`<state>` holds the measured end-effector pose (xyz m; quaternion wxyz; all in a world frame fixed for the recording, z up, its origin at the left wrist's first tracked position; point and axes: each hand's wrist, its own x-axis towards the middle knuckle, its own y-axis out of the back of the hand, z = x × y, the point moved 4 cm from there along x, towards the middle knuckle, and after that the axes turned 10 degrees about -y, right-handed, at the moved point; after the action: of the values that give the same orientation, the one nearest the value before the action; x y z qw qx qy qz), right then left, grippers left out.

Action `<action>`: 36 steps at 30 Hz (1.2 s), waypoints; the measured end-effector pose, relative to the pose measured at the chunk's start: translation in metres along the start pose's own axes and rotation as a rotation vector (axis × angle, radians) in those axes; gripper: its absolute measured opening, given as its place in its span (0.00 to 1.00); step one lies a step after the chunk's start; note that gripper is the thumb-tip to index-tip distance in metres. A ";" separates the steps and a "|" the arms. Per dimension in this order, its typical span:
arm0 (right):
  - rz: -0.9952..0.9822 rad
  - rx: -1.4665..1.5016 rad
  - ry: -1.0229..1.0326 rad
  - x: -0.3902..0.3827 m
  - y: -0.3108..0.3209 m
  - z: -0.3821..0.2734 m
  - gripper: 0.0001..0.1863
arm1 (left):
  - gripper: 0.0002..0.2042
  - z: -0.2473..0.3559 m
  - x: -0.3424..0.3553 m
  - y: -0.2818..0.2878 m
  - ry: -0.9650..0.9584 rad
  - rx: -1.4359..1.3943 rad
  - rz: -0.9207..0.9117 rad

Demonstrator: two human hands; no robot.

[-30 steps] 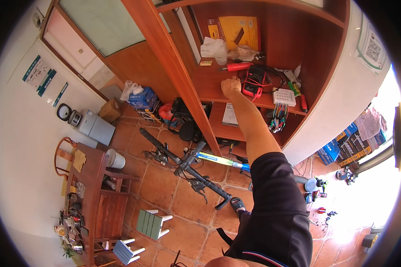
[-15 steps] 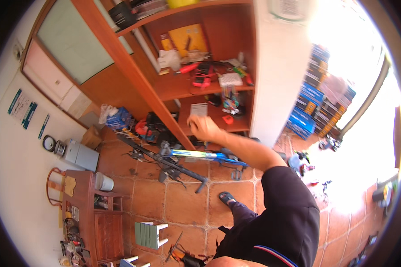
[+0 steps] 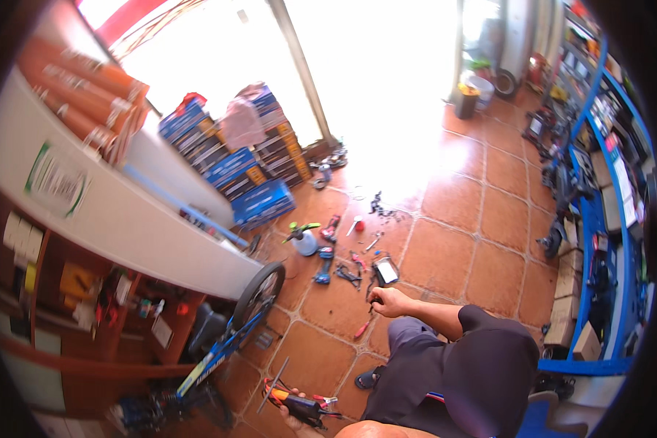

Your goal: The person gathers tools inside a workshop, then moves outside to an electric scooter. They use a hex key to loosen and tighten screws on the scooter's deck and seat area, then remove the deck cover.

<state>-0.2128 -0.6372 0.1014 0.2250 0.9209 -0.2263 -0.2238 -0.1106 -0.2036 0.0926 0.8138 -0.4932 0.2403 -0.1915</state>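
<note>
My left hand (image 3: 296,420), at the lower edge, grips a black device (image 3: 306,409) with an orange-yellow panel and red clamps, beside a thin grey rod (image 3: 274,383). My right hand (image 3: 393,302) is closed around a small dark item that I cannot make out, above the tiled floor. Near it lie a white-and-black rectangular object (image 3: 387,270), a red-handled tool (image 3: 361,328), pliers-like tools (image 3: 349,274), power tools (image 3: 324,264) and a spray bottle (image 3: 305,242) with a green top. A blue bicycle (image 3: 212,358) leans at the lower left.
A wooden shelf unit (image 3: 87,343) and white pillar (image 3: 160,255) stand left. Stacked blue boxes (image 3: 259,204) are beside the bright doorway. Blue metal shelving (image 3: 609,277) with cartons (image 3: 566,314) lines the right. Bins (image 3: 467,102) stand far back.
The view has swung right from the shelves toward the doorway and floor. My right hand has left the shelf and moved low. My left hand with the black device has come into view.
</note>
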 end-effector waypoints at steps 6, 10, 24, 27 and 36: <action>0.119 0.145 -0.060 -0.003 0.159 0.108 0.11 | 0.37 -0.176 0.151 -0.112 0.244 -0.074 -0.196; 0.256 0.306 -0.177 -0.004 0.291 0.160 0.09 | 0.37 -0.332 0.238 -0.205 0.407 -0.157 -0.255; 0.642 0.480 -1.381 0.020 0.541 0.562 0.09 | 0.34 -0.703 0.559 -0.441 0.669 -0.051 -0.399; 0.497 0.672 -1.594 -0.013 0.534 0.568 0.10 | 0.33 -0.765 0.631 -0.496 0.801 -0.130 -0.404; 0.627 0.881 -1.249 0.164 0.595 0.582 0.08 | 0.29 -0.904 0.861 -0.637 0.769 0.030 -0.506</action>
<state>-0.5688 -1.3781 -0.1074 -0.2718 0.5248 -0.6232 -0.5122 0.0158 -1.5992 0.1287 0.6004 -0.4178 0.3941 -0.5565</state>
